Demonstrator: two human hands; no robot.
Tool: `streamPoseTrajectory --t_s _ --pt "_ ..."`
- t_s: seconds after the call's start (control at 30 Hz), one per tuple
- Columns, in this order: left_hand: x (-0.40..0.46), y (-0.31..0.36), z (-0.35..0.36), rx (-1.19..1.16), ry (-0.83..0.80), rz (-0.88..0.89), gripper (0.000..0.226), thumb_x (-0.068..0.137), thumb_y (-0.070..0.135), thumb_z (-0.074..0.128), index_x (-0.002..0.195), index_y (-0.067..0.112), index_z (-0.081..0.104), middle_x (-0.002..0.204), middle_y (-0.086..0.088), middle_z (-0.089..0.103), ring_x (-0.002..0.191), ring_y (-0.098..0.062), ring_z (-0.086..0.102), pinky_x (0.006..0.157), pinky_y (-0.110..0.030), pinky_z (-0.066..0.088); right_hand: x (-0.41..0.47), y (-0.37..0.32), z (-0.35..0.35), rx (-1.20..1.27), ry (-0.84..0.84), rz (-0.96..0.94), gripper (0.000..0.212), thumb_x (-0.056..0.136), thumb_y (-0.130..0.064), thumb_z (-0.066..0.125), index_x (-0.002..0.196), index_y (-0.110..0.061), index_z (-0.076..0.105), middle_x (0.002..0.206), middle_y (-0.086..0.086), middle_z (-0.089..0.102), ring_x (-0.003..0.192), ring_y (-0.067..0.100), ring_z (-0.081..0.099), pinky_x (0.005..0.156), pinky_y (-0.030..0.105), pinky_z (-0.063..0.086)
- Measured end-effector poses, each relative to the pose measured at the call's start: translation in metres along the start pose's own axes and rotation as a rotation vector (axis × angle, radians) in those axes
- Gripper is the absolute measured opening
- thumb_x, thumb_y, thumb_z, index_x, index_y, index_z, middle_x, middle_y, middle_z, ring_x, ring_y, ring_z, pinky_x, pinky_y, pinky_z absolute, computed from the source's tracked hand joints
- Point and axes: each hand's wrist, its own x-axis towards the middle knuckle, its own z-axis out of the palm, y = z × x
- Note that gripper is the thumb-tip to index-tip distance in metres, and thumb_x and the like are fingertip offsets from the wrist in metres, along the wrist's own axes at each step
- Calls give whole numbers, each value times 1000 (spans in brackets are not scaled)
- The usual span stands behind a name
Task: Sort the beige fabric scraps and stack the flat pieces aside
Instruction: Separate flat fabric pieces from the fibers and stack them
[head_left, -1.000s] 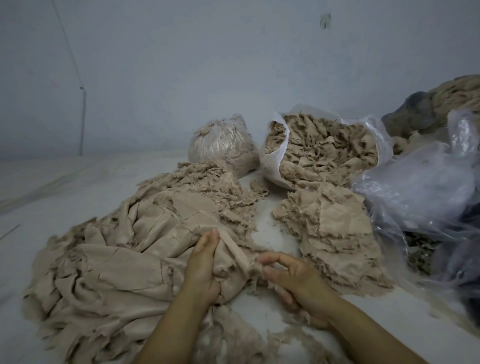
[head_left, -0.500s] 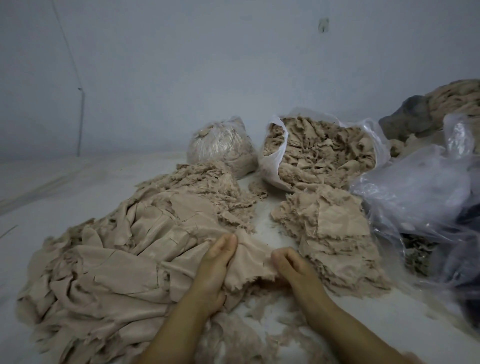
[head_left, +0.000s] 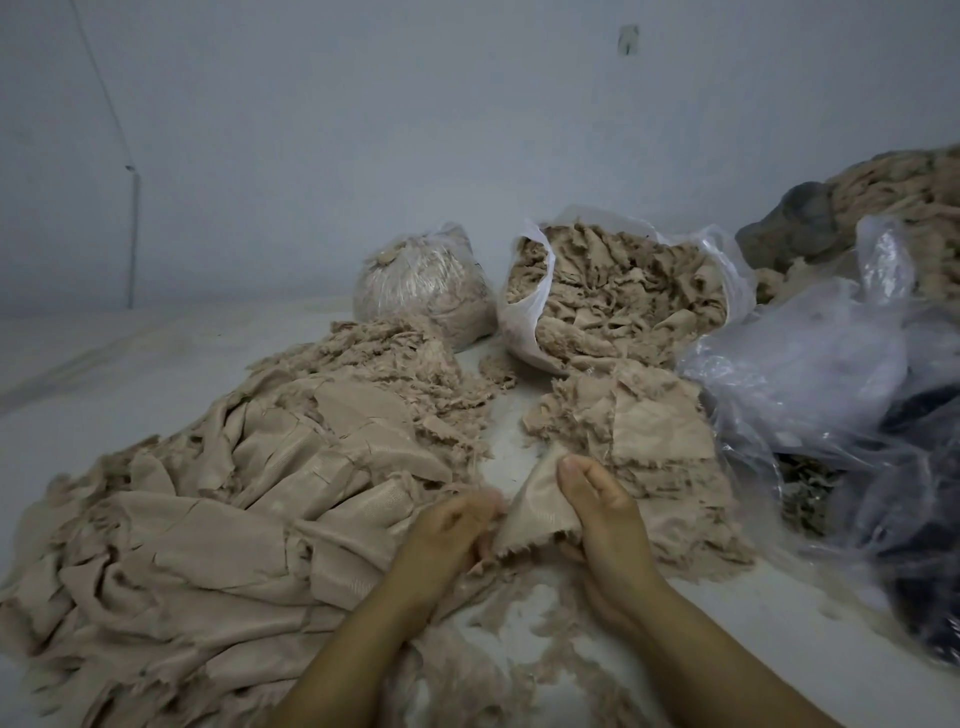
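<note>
A pale blue-grey wall (head_left: 363, 130) fills the upper half of the frame, with a thin cable (head_left: 134, 228) running down it at the upper left. Below it spreads a white work surface (head_left: 104, 353).

Across the lower left and centre lies a big heap of beige fabric scraps (head_left: 218, 509), large crumpled pieces in front and shredded, frayed bits toward the back. Right of centre sits a stack of flat pieces (head_left: 654, 431), their edges ragged, apart from the heap with a strip of bare surface between them.

At the lower centre, between heap and stack, both hands hold one beige scrap (head_left: 540, 512). The right hand (head_left: 605, 512) has its thumb pressed on top of the scrap and its fingers curled beneath, pinching the right edge. The left hand (head_left: 449, 530) is blurred; its fingers curl at the scrap's left edge and appear to grip it, though the contact is not sharp.

Behind, at centre, a tied clear bag of scraps (head_left: 421, 283) stands beside an open white plastic bag (head_left: 524, 312) brimming with frayed beige pieces. At the right edge lie crumpled clear plastic bags (head_left: 810, 374), with another mound of beige scraps (head_left: 909, 197) in the upper right. Loose fluff (head_left: 519, 670) litters the surface near the forearms.
</note>
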Motion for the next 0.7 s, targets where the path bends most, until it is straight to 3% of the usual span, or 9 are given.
streamPoseTrajectory --t_s 0.13,0.27,0.37,0.43,0.5,0.57,0.6,0.67,0.7 --pt "-6 7 -3 50 -242 -63 30 73 39 67 50 22 59 38 9 38 34 -4 29 38 -16 26 4 -5 -4 -23 126 -72 13 94 -20 56 88 -17 67 56 -9 59 51 3 56 44 17 44" --pt "-5 8 -5 81 -179 -34 34 86 20 65 52 20 63 39 6 42 35 -5 32 41 -17 29 14 -17 -3 -126 185 -179 13 91 -19 62 84 -21 72 60 -11 63 56 3 56 50 16 45" --pt "-4 7 -10 133 -147 -9 29 88 18 63 61 13 68 37 6 44 37 -6 36 49 -21 39 36 -51 -3 -205 215 -316 15 92 -23 62 82 -25 73 67 -17 68 57 -5 58 52 10 45" --pt "-4 7 -15 205 -113 25 27 88 21 63 65 7 67 39 7 47 41 -6 42 60 -25 43 58 -81 -8 -323 209 -381 19 92 -27 61 77 -31 71 67 -20 67 59 -5 58 53 13 46" --pt "-6 9 -20 276 -115 86 25 84 32 65 65 16 69 51 3 58 51 -6 51 64 -26 44 79 -105 -21 -490 230 -364 16 93 -30 60 80 -29 69 71 -17 67 66 5 60 59 24 49" --pt "-10 14 -29 459 -170 157 19 76 46 72 76 26 70 73 5 65 67 -3 57 67 -21 45 93 -116 -43 -809 342 -309 19 91 -35 58 96 -20 67 93 -1 68 85 19 58 74 32 46" --pt "-13 16 -36 612 -216 175 28 70 55 73 85 32 68 81 10 63 74 1 56 68 -16 44 95 -116 -55 -957 395 -263 28 89 -39 58 106 -17 62 105 5 64 92 22 55 78 34 43" --pt "-16 16 -54 985 -288 211 49 63 69 62 101 39 62 93 18 56 85 3 49 74 -14 40 86 -108 -68 -1100 456 -249 43 88 -42 61 120 -16 53 121 11 51 103 29 53 86 38 43" --pt "-18 17 -61 1159 -312 257 42 68 65 60 99 37 59 94 17 54 88 1 46 76 -19 39 77 -100 -67 -1097 462 -319 41 89 -38 62 122 -15 52 121 12 48 105 31 53 88 40 45"
